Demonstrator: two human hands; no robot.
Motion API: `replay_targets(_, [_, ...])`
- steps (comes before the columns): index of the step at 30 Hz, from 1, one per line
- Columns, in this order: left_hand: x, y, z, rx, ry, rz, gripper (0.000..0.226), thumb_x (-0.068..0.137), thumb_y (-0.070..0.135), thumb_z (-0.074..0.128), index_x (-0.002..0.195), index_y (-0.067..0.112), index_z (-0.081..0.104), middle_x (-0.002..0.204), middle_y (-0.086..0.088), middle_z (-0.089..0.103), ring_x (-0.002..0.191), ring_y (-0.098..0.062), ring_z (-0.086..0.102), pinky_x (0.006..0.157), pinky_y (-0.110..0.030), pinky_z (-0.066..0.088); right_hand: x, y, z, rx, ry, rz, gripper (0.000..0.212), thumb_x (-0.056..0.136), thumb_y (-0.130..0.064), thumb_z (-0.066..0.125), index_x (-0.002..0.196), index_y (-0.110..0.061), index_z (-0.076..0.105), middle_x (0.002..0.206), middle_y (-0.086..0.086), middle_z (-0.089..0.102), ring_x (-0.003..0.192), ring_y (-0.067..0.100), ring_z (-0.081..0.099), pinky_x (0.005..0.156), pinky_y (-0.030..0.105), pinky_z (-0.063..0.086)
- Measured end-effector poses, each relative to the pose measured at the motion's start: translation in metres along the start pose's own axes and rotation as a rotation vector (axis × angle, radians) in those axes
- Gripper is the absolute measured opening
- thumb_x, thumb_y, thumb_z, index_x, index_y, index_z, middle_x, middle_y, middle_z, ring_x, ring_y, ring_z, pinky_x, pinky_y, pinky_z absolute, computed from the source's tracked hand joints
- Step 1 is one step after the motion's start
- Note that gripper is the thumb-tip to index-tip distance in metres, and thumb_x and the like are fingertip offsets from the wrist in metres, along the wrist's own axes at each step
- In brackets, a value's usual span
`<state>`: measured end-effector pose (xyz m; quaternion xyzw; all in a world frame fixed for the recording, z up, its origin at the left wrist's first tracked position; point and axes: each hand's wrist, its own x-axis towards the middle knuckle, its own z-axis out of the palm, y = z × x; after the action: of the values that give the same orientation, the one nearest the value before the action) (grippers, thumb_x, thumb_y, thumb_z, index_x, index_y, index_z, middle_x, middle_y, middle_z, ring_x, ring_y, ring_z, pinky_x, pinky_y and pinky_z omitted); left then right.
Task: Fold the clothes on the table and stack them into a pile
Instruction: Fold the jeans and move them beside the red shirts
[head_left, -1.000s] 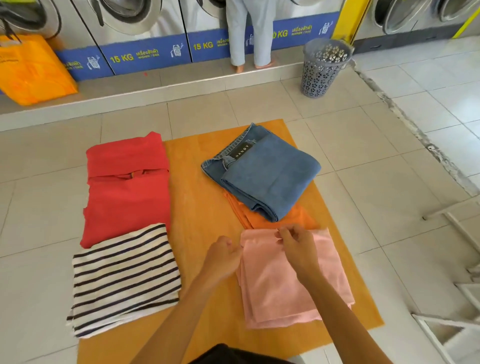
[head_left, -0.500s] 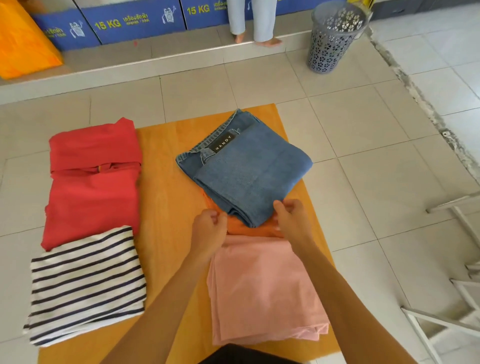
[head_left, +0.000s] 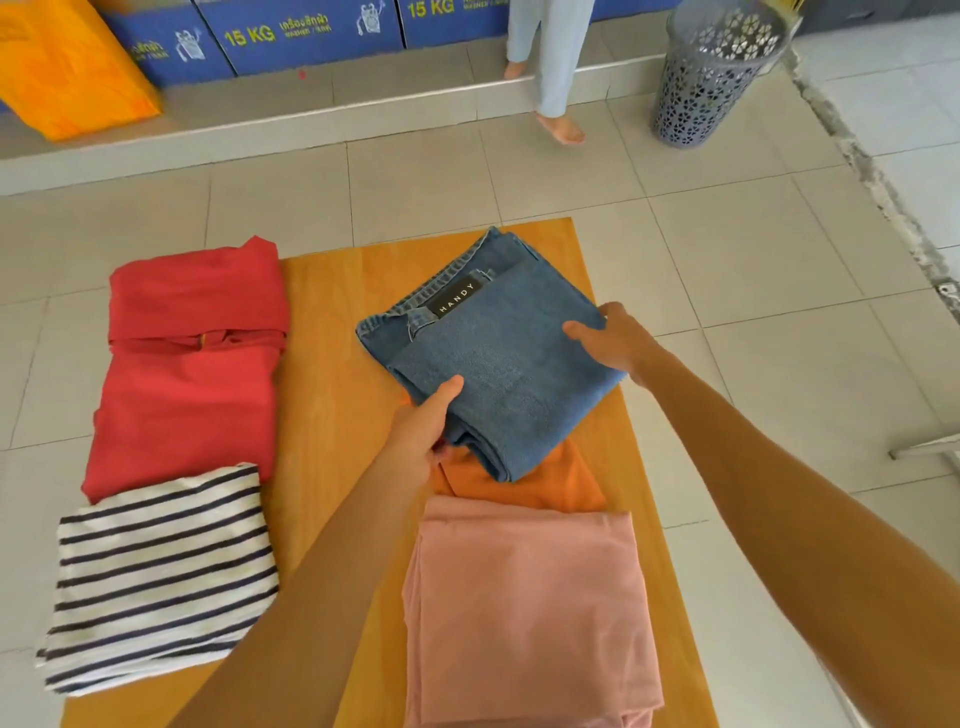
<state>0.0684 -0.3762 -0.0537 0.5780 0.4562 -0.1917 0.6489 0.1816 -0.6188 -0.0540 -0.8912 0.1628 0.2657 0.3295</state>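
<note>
both hands on the folded jeans (head_left: 493, 364): left hand (head_left: 421, 426) grips the near-left edge, thumb on top, fingers tucked under; right hand (head_left: 608, 340) holds the right edge, thumb on the denim, other fingers hidden. nearest: pink folded cloth (head_left: 524, 608) on the wooden table (head_left: 332, 415), striped shirt (head_left: 156, 571) at near left. orange garment (head_left: 535, 480) sits under the jeans, red garment (head_left: 187, 364) at far left. step looks like lifting the jeans to stack. lift both sides level, keep the layers pinched so the fold holds, and don't drag the orange piece along. grey basket (head_left: 711, 73) on the floor beyond.
</note>
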Motion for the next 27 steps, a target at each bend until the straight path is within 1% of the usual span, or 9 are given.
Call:
replay_targets(4, [0.002, 0.004, 0.000, -0.015, 0.016, 0.006, 0.048, 0.077, 0.041, 0.078, 0.118, 0.019, 0.063, 0.113, -0.001, 0.070, 0.089, -0.016, 0.066, 0.062, -0.028, 0.048, 0.018, 0.003, -0.007, -0.136, -0.041, 0.073, 0.097, 0.075, -0.077, 0.058, 0.143, -0.010, 0.040, 0.139, 0.013, 0.053, 0.125, 0.039, 0.051, 0.104, 0.054, 0.044])
replay_targets(7, [0.003, 0.004, -0.001, -0.090, -0.005, 0.043, 0.046, 0.076, 0.037, 0.078, 0.115, 0.017, 0.065, 0.109, -0.001, 0.072, 0.092, -0.020, 0.069, 0.072, -0.033, 0.056, 0.025, 0.008, -0.014, -0.109, -0.120, 0.077, 0.089, 0.078, -0.074, 0.062, 0.131, -0.003, 0.053, 0.129, 0.014, 0.060, 0.112, 0.035, 0.059, 0.089, 0.045, 0.051])
replay_targets(11, [0.012, 0.012, -0.004, -0.116, -0.011, 0.081, 0.060, 0.066, 0.043, 0.079, 0.119, 0.021, 0.065, 0.113, 0.001, 0.071, 0.101, -0.022, 0.068, 0.093, -0.044, 0.054, 0.023, 0.018, -0.016, -0.064, -0.160, 0.064, 0.078, 0.083, -0.071, 0.061, 0.114, 0.001, 0.057, 0.109, 0.013, 0.062, 0.090, 0.030, 0.060, 0.069, 0.035, 0.045])
replay_targets(14, [0.016, 0.013, -0.004, -0.126, -0.050, 0.061, 0.061, 0.065, 0.042, 0.079, 0.121, 0.023, 0.063, 0.115, 0.001, 0.070, 0.104, -0.023, 0.067, 0.094, -0.044, 0.052, 0.020, 0.024, -0.017, -0.094, -0.129, 0.043, 0.067, 0.085, -0.069, 0.059, 0.093, -0.003, 0.060, 0.092, 0.012, 0.063, 0.071, 0.023, 0.055, 0.062, 0.032, 0.041])
replay_targets(16, [0.017, 0.012, -0.004, -0.132, -0.060, 0.049, 0.059, 0.067, 0.042, 0.078, 0.122, 0.024, 0.063, 0.115, 0.002, 0.070, 0.105, -0.023, 0.066, 0.094, -0.044, 0.051, 0.019, 0.025, -0.017, -0.091, -0.114, 0.033, 0.060, 0.083, -0.068, 0.062, 0.082, -0.008, 0.055, 0.083, 0.008, 0.059, 0.066, 0.021, 0.052, 0.058, 0.031, 0.038])
replay_targets(18, [0.019, 0.012, -0.006, -0.140, -0.051, 0.064, 0.061, 0.066, 0.043, 0.078, 0.122, 0.023, 0.064, 0.115, 0.002, 0.071, 0.104, -0.023, 0.068, 0.096, -0.045, 0.052, 0.018, 0.025, -0.013, -0.092, -0.106, 0.029, 0.065, 0.077, -0.072, 0.064, 0.090, -0.009, 0.055, 0.086, 0.006, 0.060, 0.071, 0.022, 0.055, 0.062, 0.034, 0.042])
replay_targets(21, [0.021, 0.018, -0.014, -0.162, -0.030, 0.097, 0.054, 0.072, 0.039, 0.077, 0.121, 0.021, 0.065, 0.113, -0.001, 0.073, 0.101, -0.025, 0.071, 0.092, -0.044, 0.056, 0.010, 0.013, -0.011, -0.059, -0.135, 0.054, 0.069, 0.076, -0.073, 0.065, 0.108, -0.012, 0.060, 0.102, 0.006, 0.066, 0.094, 0.028, 0.064, 0.083, 0.041, 0.052])
replay_targets(23, [0.022, 0.025, -0.025, -0.154, -0.033, 0.108, 0.044, 0.080, 0.034, 0.074, 0.120, 0.019, 0.065, 0.111, -0.003, 0.074, 0.099, -0.026, 0.071, 0.089, -0.044, 0.057, 0.007, 0.003, -0.011, 0.020, -0.254, 0.072, 0.063, 0.079, -0.067, 0.068, 0.113, -0.014, 0.064, 0.107, 0.006, 0.071, 0.099, 0.028, 0.068, 0.093, 0.043, 0.054])
replay_targets(27, [0.020, 0.039, -0.053, -0.102, -0.070, 0.105, 0.034, 0.086, 0.030, 0.071, 0.118, 0.019, 0.065, 0.110, -0.004, 0.075, 0.100, -0.027, 0.071, 0.081, -0.043, 0.057, -0.004, -0.018, -0.012, 0.373, -0.547, 0.136, 0.054, 0.084, -0.044, 0.077, 0.123, -0.008, 0.066, 0.111, 0.012, 0.077, 0.104, 0.032, 0.073, 0.101, 0.049, 0.054])
